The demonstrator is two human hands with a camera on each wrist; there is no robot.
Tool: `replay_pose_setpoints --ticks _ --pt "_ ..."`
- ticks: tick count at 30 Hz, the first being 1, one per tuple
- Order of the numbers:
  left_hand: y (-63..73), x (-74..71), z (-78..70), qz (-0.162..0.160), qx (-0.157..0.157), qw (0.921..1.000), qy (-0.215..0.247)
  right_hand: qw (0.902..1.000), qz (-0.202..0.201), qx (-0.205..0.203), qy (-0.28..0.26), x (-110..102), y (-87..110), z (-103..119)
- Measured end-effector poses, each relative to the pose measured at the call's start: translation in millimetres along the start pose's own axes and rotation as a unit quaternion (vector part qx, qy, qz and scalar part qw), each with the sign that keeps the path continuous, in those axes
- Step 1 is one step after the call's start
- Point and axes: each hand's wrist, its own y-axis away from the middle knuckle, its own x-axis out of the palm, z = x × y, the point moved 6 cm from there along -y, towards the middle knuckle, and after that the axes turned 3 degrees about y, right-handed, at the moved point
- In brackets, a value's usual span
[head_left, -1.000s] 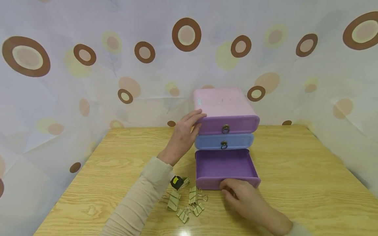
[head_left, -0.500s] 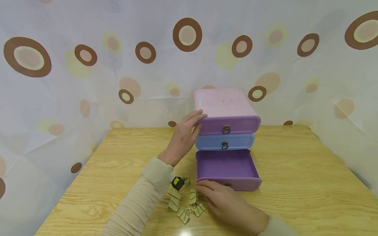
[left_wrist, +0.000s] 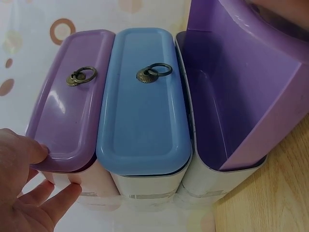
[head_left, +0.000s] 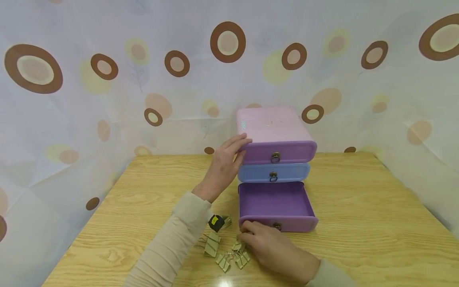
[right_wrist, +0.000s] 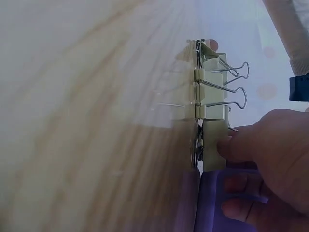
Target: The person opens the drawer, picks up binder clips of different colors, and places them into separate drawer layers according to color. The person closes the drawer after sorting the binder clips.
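Note:
A small drawer unit (head_left: 270, 123) has a purple top drawer (head_left: 258, 151), a blue middle drawer (head_left: 292, 172) and a purple bottom drawer (head_left: 297, 224) pulled out, its inside bare. My left hand (head_left: 222, 165) rests against the unit's upper left corner; the left wrist view shows one digit on the purple front and other fingers along the side. Just before the bottom drawer's left front corner, my right hand (head_left: 274, 247) pinches a pale yellow binder clip (right_wrist: 214, 145), largely hidden by the fingers in the head view. More binder clips (head_left: 223, 263) lie close by.
A black tape measure (head_left: 216, 222) with a yellow label sits left of the bottom drawer, a clip next to it. Another large binder clip (head_left: 211, 244) stands nearer the left sleeve. Patterned cloth (head_left: 193, 91) hangs behind the wooden table (head_left: 358, 199).
My right hand has moved left from the bottom drawer's handle to the binder clips and taken hold of one. Nearby clips have shifted slightly. The left hand stays on the unit's corner.

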Motion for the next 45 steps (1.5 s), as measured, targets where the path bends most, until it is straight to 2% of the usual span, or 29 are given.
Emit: replay_pose_setpoints --ticks 3,8,14,20,22,34,41,45 --pt "0.2 -0.1 0.3 -0.001 -0.001 1.0 -0.002 1.0 -0.004 -0.001 0.0 -0.2 3.0 -0.5" --pt "0.3 -0.4 0.8 -0.003 -0.004 1.0 -0.004 0.9996 0.018 0.017 -0.012 0.9 8.5 -4.9" --pt "1.3 -0.3 1.8 0.001 -0.011 0.9999 -0.008 0.9998 -0.002 0.009 -0.018 -2.0 11.6 -8.8" --pt "1.9 -1.1 0.9 -0.005 -0.003 1.0 -0.005 0.9975 0.03 0.028 -0.057 1.0 16.2 -11.7" --pt "2.2 -1.2 0.6 -0.007 0.0 1.0 -0.003 0.9963 0.029 0.033 -0.074 1.7 16.5 -13.0" --pt "1.0 -1.2 -1.4 -0.008 0.003 0.9999 -0.007 0.9894 -0.01 0.058 -0.133 -2.4 18.5 -21.1" --pt "0.5 -0.2 0.3 -0.003 -0.003 0.9999 -0.011 0.9799 -0.095 -0.002 -0.175 -16.6 18.3 -18.7" --pt "-0.1 0.4 0.6 -0.002 -0.002 1.0 -0.01 0.9722 -0.117 -0.014 -0.203 -21.0 18.6 -19.6"
